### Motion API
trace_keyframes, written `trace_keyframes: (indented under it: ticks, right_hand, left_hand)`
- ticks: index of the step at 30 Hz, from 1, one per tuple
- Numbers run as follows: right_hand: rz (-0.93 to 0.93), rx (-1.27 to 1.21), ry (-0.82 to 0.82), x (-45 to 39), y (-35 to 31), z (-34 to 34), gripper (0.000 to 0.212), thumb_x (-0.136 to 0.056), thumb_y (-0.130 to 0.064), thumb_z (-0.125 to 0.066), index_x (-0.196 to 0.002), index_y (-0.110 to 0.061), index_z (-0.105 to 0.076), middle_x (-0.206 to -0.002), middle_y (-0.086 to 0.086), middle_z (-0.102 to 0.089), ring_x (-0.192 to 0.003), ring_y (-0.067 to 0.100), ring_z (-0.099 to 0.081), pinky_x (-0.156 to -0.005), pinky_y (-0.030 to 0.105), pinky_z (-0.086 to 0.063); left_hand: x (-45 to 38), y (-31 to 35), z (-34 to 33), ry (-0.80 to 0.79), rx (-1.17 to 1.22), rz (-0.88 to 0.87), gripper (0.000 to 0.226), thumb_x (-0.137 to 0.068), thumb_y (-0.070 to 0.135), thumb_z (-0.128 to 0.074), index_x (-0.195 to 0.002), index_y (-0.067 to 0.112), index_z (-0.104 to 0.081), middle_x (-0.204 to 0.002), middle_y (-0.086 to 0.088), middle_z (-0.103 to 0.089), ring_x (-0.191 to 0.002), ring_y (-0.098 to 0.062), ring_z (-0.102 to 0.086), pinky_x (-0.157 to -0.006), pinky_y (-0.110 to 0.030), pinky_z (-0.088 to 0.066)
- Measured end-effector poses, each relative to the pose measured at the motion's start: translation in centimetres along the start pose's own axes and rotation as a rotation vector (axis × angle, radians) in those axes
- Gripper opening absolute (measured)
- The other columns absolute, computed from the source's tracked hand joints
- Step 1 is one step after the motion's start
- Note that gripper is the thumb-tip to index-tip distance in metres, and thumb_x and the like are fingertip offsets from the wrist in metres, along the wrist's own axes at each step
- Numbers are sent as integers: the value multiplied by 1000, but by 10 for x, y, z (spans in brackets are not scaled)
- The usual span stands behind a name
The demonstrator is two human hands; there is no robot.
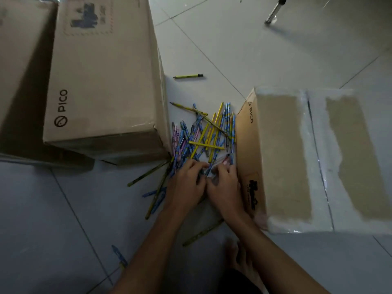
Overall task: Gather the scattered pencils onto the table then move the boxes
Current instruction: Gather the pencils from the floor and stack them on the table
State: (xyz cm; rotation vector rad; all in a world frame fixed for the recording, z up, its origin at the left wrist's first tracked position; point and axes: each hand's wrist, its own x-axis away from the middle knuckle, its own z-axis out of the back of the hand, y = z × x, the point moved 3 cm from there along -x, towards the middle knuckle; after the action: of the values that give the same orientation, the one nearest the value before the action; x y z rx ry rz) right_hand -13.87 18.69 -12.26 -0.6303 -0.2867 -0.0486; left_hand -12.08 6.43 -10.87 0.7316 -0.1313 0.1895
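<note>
Cardboard boxes flank the job: a big box w/ "PICO" print on the left, a taped box on the right, a third box at far left edge. Between the first two, on the floor, lies the pencil pile, blue, yellow, pink, crossed every which way. Left hand and right hand sit side by side at the near end of the pile, fingers curled down onto the pencils, raking them together; whether any are actually gripped, can't tell.

Progress: early, by my read. No tabletop in view, so nothing seen placed yet. Strays left: a yellow pencil apart farther out, several by the left wrist, a blue one near bottom. Boxes not moved yet, approx.

Surface: pale grey tiles, dark grout lines. Room dim; a metal leg top right.
</note>
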Motion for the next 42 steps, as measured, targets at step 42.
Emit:
trace_keyframes:
  ticks: [42]
  right_hand:
    - [589, 320, -350, 4, -26, -12, 22, -83, -25, -64, -102, -20, -73, -94, 1, -55, -87, 24, -55, -64, 30, -37]
  left_hand:
    - [32, -96, 38, 27, 161, 198, 24, -74, 18, -74, -91, 35, -72, -77, 13, -63, -72, -3, -60, -65, -28, -53]
